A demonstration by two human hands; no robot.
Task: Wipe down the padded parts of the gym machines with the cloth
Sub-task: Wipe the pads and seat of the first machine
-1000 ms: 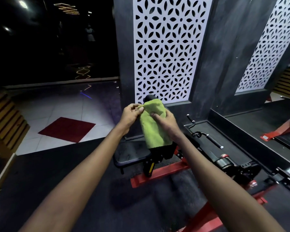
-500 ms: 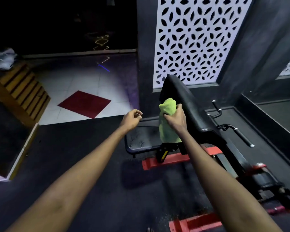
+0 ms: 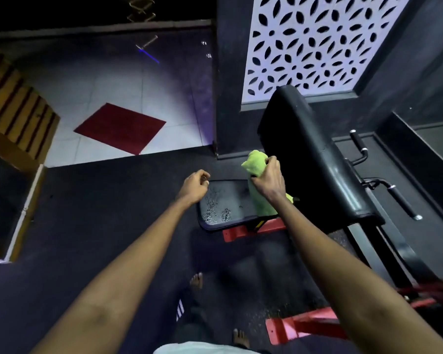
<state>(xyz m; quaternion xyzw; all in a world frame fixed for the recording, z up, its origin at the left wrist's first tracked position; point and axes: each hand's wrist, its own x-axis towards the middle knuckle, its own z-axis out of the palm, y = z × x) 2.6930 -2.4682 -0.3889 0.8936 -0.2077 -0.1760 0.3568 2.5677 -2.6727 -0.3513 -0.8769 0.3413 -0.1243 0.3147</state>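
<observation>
Both hands are forward: the right hand (image 3: pixel 267 178) grips the bunched green cloth (image 3: pixel 255 163) just beside the left edge of the tilted back pad (image 3: pixel 312 154), whose long axis rises away from the person. The left hand (image 3: pixel 193 186), loosely curled and empty, is farther from the pad.

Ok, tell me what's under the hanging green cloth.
The speckled seat pad and red frame show below the cloth, gripped by the right hand. The seat's right edge is covered.
</observation>
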